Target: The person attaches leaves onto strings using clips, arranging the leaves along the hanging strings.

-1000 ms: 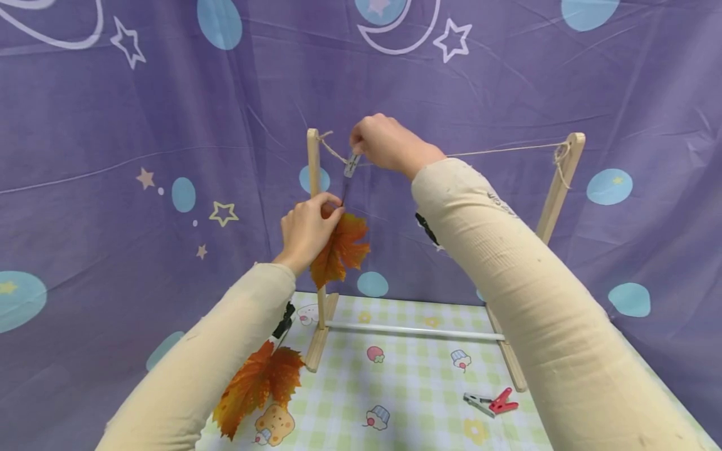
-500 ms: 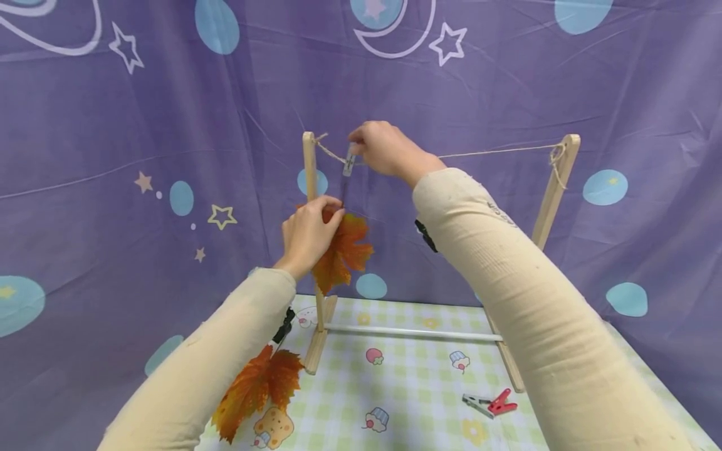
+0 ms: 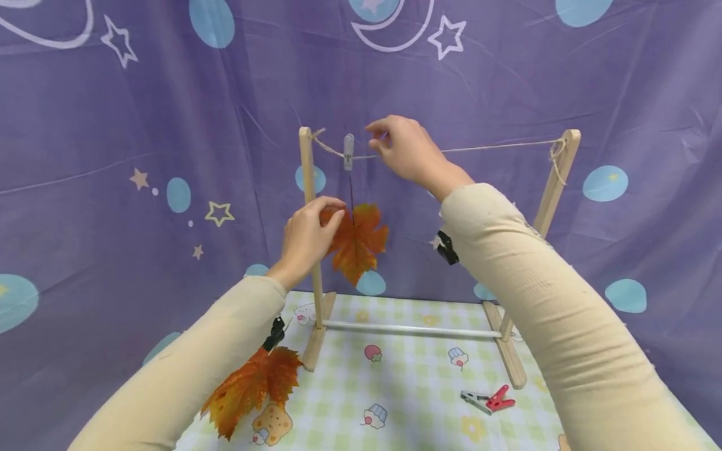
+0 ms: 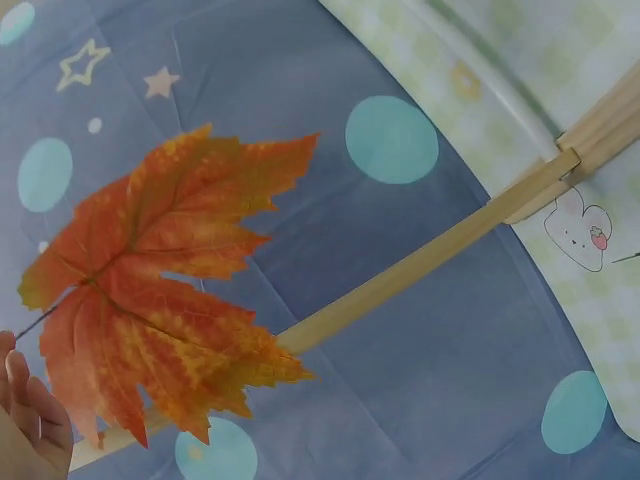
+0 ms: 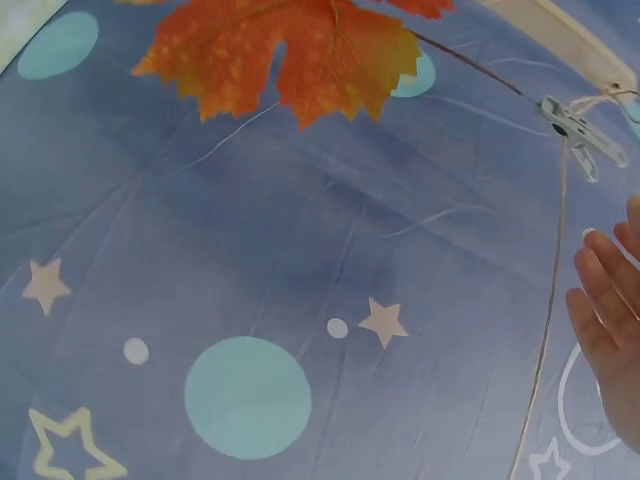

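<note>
1. Edges first: left post, right post, a wide gap between them under the string; the worktop ends just short of the curtain.
2. Here's the left hand, raised beside the hanging leaf, thumb and forefinger apart; can't tell whether a fingertip brushes the stem.
3. Leaf dangles stem-up from the grey clip on the string!
4. Right hand, up high, just beside the clip, fingers loosely bent.

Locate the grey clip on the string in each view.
Head: the grey clip is above centre, on the string.
Left wrist: not in the picture.
Right wrist: upper right, at the end of the leaf's stem.
Shared landmark: the hanging orange leaf, in all three views.
</note>
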Action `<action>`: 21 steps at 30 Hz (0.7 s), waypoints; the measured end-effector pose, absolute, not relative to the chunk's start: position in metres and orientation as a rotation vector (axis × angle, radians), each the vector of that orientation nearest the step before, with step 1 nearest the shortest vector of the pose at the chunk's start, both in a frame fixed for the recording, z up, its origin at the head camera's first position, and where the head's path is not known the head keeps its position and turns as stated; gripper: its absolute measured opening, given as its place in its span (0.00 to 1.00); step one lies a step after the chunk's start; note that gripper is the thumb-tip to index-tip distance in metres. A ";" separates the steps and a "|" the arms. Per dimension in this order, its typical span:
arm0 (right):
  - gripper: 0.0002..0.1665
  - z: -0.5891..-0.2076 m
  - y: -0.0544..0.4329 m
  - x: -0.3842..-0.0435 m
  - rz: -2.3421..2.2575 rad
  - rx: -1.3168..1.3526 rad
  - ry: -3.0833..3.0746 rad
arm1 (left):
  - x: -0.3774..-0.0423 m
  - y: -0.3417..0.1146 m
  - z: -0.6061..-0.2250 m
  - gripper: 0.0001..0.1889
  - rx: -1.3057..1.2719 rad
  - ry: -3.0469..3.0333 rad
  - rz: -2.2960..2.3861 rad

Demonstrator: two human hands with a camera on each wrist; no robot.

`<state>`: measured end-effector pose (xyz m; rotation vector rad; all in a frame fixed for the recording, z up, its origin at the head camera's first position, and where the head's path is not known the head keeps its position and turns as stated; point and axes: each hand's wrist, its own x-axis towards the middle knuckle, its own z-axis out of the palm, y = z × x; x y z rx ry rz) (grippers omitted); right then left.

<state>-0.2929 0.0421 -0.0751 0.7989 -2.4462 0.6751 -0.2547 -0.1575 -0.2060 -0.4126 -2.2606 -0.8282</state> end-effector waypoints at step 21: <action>0.14 -0.193 0.147 -0.195 0.760 0.929 -2.165 | -0.197 -0.226 -0.231 0.16 -0.338 -2.332 -0.924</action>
